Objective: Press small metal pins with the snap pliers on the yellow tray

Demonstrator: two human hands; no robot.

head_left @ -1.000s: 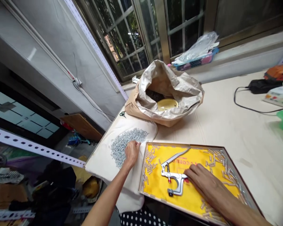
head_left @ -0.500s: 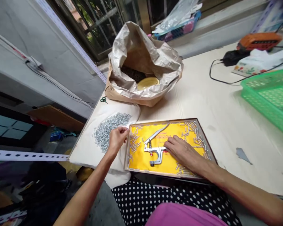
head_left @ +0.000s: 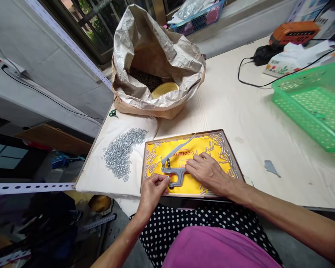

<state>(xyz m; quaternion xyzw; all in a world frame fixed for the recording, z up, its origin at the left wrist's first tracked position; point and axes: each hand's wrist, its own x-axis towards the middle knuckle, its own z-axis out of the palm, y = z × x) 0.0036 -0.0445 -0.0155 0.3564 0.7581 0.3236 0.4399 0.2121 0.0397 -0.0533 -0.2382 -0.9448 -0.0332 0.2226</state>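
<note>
Your L hand: fingertips pinched tight right at the nose of the hand press, too small to tell what's betw. them. Your R hand lies flat on the press's rear end, fingers loose, not wrapped. Press sits in the yellow-lined tray w/ small metal pins along its edges. Pin pile on white cloth just left; paper sack behind, green basket far right

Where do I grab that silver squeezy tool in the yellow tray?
Probably its long lever, from above on the far side: on the press tool it sticks out clear of the tray, while the left hand and right hand crowd the body.
</note>
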